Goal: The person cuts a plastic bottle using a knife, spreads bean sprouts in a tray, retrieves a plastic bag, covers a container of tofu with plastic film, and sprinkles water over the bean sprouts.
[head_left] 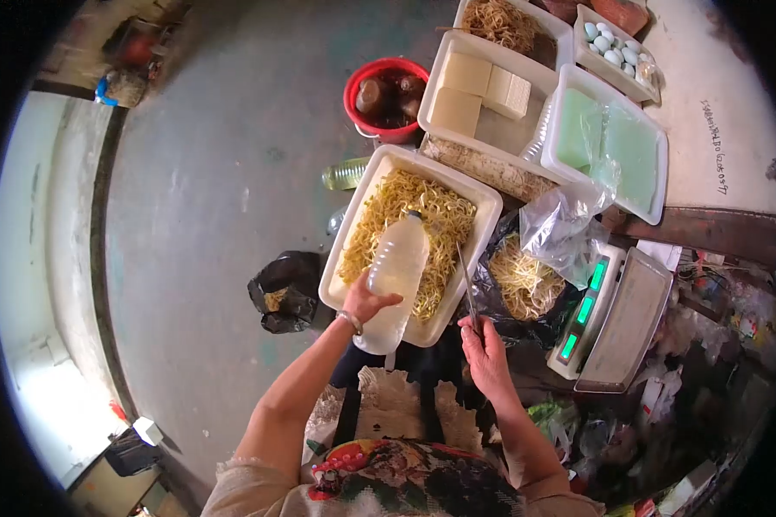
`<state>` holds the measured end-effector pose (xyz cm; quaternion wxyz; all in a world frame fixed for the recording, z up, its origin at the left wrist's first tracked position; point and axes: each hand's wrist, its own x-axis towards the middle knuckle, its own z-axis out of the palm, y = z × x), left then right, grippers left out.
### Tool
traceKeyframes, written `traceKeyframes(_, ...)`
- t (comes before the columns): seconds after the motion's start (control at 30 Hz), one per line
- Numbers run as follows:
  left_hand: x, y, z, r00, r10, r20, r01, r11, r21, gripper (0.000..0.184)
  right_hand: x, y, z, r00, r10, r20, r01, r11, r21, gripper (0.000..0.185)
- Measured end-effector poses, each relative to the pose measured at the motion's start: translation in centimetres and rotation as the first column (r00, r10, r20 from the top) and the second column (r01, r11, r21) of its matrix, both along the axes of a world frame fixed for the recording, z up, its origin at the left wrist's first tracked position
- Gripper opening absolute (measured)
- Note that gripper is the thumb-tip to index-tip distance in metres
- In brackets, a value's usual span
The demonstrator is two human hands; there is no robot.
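My left hand (366,306) is wrapped around a large clear plastic bottle (398,263) of cloudy liquid, its thumb lying across the front. The bottle is tilted, with its dark-capped neck pointing away from me. It is held over a white tub (487,207) of bean sprouts (444,211). At the tub's right edge, my right hand (485,346) is closed on a narrow-bladed knife (469,289), its tip pointing away from me. A black plastic bag of pale sprouts (526,280) lies just right of the knife.
Beyond the tub stand a red bucket (351,99), a tray of tofu blocks (466,90), a tub of green slabs (625,159) and a box of eggs (616,47). A scale (625,319) is at right. A black bag (289,284) lies left on the floor.
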<state>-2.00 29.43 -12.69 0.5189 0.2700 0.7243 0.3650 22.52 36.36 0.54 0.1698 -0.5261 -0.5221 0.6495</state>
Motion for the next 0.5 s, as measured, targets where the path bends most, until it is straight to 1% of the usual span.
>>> traceKeyframes(0.07,-0.6,0.4,-0.3,0.997,-0.010,0.073,0.014,0.998,-0.055,0.083,0.0,-1.0,0.5,0.993,0.084,0.086,-0.069,0.983,-0.168,0.025)
traceKeyframes(0.1,-1.0,1.0,1.4,0.997,-0.064,0.053,0.069,0.992,-0.102,0.097,0.1,-1.8,-0.3,0.961,0.192,0.201,-0.168,0.977,-0.130,0.029)
traceKeyframes(0.13,-0.9,0.4,1.1,0.996,-0.061,0.060,0.067,0.992,-0.103,0.097,-0.1,-2.6,-0.8,0.959,0.196,0.207,-0.171,0.976,-0.133,0.029)
traceKeyframes(0.17,-0.9,-0.1,0.5,0.994,-0.095,-0.050,0.090,0.992,-0.090,0.109,-1.2,-3.1,-0.5,0.958,0.134,0.255,-0.145,0.989,0.024,0.030)
traceKeyframes(0.2,-0.8,-0.6,0.0,0.979,-0.124,-0.160,0.113,0.990,-0.079,0.120,-2.2,-3.4,-0.1,0.954,0.068,0.291,-0.126,0.975,0.183,0.032)
traceKeyframes(0.23,-0.9,-1.3,-0.4,0.981,-0.115,-0.155,0.104,0.991,-0.078,0.120,-2.6,-3.3,0.9,0.946,0.096,0.309,-0.129,0.988,0.090,0.036)
traceKeyframes(0.27,-1.0,-1.9,-0.4,0.990,-0.107,-0.088,0.101,0.993,-0.068,0.129,-2.8,-3.3,0.9,0.944,0.104,0.314,-0.138,0.986,0.090,0.036)
traceKeyframes(0.3,-1.1,-2.5,-0.3,0.995,-0.098,-0.023,0.096,0.994,-0.059,0.139,-2.9,-3.3,0.6,0.914,0.166,0.371,-0.219,0.970,0.105,0.036)
traceKeyframes(0.33,-0.9,-3.1,-0.3,0.996,-0.087,-0.021,0.086,0.995,-0.056,0.139,-3.1,-3.2,0.4,0.876,0.224,0.427,-0.300,0.947,0.117,0.037)
traceKeyframes(0.37,-0.7,-3.3,0.9,0.996,-0.088,-0.029,0.086,0.993,-0.078,0.141,-3.3,-3.0,0.3,0.873,0.233,0.428,-0.310,0.943,0.118,0.037)
traceKeyframes(0.4,-0.4,-3.6,1.6,0.995,-0.088,-0.037,0.084,0.992,-0.098,0.143,-3.5,-2.6,0.2,0.838,0.280,0.468,-0.388,0.909,0.151,0.037)
traceKeyframes(0.43,0.0,-4.3,1.1,0.996,-0.072,-0.050,0.069,0.996,-0.051,0.144,-3.7,-2.3,0.2,0.798,0.323,0.508,-0.465,0.868,0.177,0.036)
traceKeyframes(0.47,0.5,-5.0,0.5,0.997,-0.063,-0.047,0.061,0.997,-0.052,0.144,-3.9,-1.9,0.4,0.794,0.331,0.510,-0.473,0.864,0.175,0.036)
traceKeyframes(0.5,0.9,-5.5,0.0,0.992,-0.062,-0.107,0.058,0.998,-0.041,0.144,-4.0,-1.4,0.8,0.784,0.353,0.510,-0.477,0.868,0.134,0.035)
